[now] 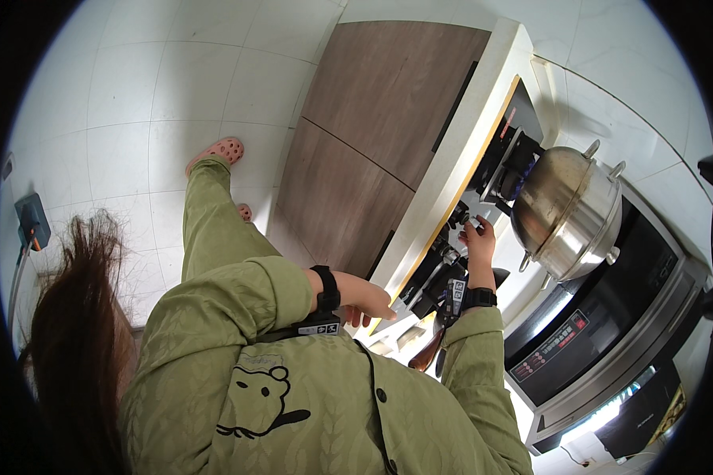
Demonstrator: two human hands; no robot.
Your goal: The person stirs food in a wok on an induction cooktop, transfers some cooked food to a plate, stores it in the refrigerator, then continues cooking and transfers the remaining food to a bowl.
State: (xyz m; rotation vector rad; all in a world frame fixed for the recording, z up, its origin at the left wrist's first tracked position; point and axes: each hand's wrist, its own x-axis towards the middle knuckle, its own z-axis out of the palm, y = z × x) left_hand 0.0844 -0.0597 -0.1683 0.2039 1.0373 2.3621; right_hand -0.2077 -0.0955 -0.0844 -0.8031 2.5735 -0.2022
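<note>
My right hand [479, 238] reaches over the gas cooktop [526, 107], its fingers bent beside a black and silver control knob [461, 212]. Whether the fingertips grip that knob or only hover by it is hard to tell. A second knob [449, 254] sits a little closer to me. My left hand [369, 304] hangs near the counter's front edge, holding nothing, fingers loosely apart. Beyond my right hand, a lidded stainless steel pot [567, 214] stands over the far burner [514, 160], where blue flame shows. Both wrists wear black straps with small devices.
A range hood [594, 303] with a black panel spans the right side. Wood-grain cabinets [386, 101] lie under the pale counter edge [469, 136]. Near my right forearm is a brown handle [426, 351], partly hidden. White floor tiles [184, 83] extend to the left.
</note>
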